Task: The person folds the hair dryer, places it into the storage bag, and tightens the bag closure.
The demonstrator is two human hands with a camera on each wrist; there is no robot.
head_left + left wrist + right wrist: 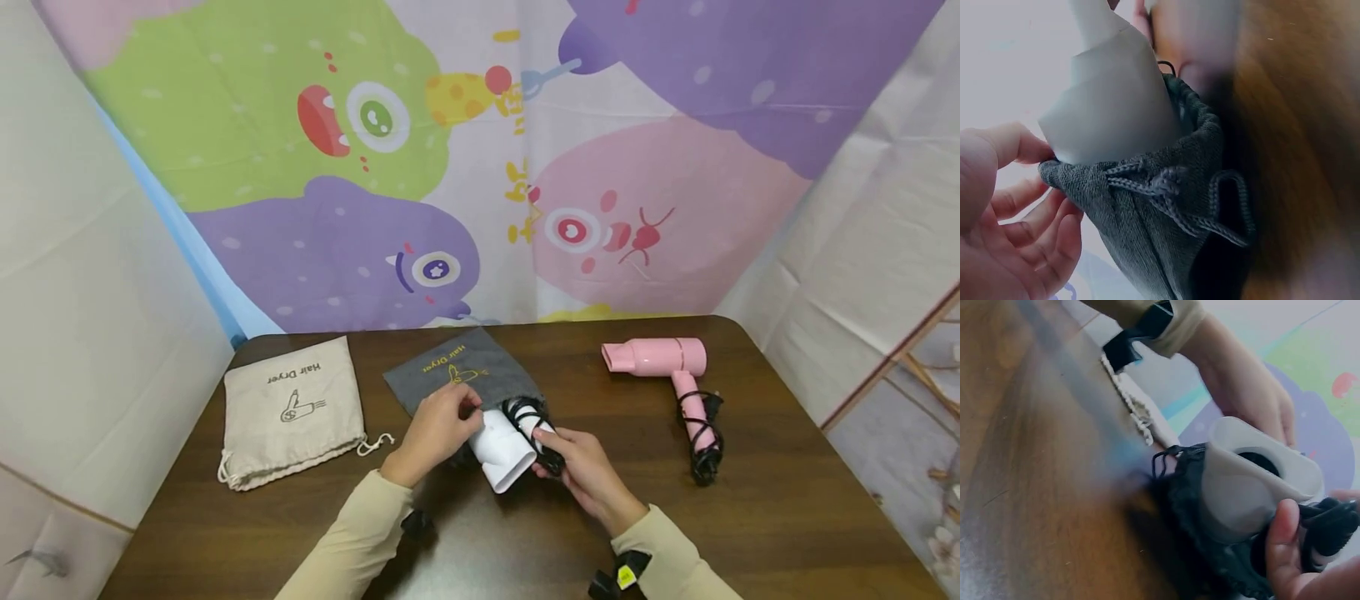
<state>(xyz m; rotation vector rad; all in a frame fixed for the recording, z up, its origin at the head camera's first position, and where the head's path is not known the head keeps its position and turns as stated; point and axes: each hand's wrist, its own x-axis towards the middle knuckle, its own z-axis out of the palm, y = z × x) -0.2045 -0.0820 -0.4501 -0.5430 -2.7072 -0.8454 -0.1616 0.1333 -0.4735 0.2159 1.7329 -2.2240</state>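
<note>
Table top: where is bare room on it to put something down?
Bare wood lies in front of the pink hair dryer, toward the near right corner, and near left below the beige bag. The middle is crowded: both hands hold the white hair dryer at the grey bag.

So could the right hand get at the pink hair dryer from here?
Probably not freely: the right hand grips the white hair dryer and its cord. The pink hair dryer lies unobstructed on that side.

Head looks down over the table point(750, 517); wrist views press close, sharing the bag mouth point(1197, 134)
</note>
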